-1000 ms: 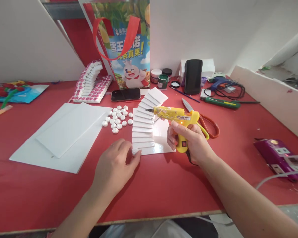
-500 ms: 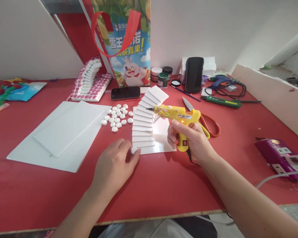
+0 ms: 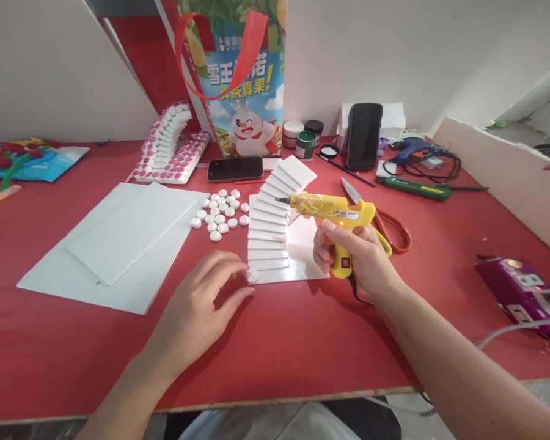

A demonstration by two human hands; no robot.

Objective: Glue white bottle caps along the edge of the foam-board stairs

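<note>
The left hand has eased back from the white stepped model, fingers loose and grasping nothing, leaving a small white disc seated at the lowest step's corner (apparently stuck there now). The right hand stays clenched around the yellow glue gun, nozzle hovering over the steps on the red surface.

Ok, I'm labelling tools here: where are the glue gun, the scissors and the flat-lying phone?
glue gun (image 3: 334, 209), head view, on its yellow barrel.
scissors (image 3: 396, 235), head view, on the red handle loop.
phone (image 3: 235, 168), head view, mid-screen.
</note>
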